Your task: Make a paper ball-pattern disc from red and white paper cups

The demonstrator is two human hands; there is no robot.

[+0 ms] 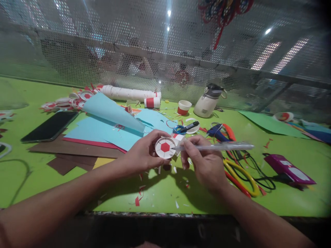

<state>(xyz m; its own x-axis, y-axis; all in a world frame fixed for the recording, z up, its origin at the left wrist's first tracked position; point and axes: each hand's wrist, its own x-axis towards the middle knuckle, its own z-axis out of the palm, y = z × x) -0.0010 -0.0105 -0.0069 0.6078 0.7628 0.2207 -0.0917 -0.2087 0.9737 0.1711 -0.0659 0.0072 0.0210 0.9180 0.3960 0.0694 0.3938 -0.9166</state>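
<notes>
My left hand is closed around a cut paper cup, its round bottom turned toward me. On that bottom are a red hexagon and dark lines running out to the rim. A clear pen is held in my right hand, its tip at the right side of the cup's bottom. White and red flaps show behind the cup, partly hidden by my fingers. Small red and white paper scraps lie on the green table below my hands.
Blue paper sheets and a phone lie left. Stacked paper cups and a bottle stand behind. Right are scissors with yellow handles, a purple device with a black cord, and green paper. A black marker lies ahead.
</notes>
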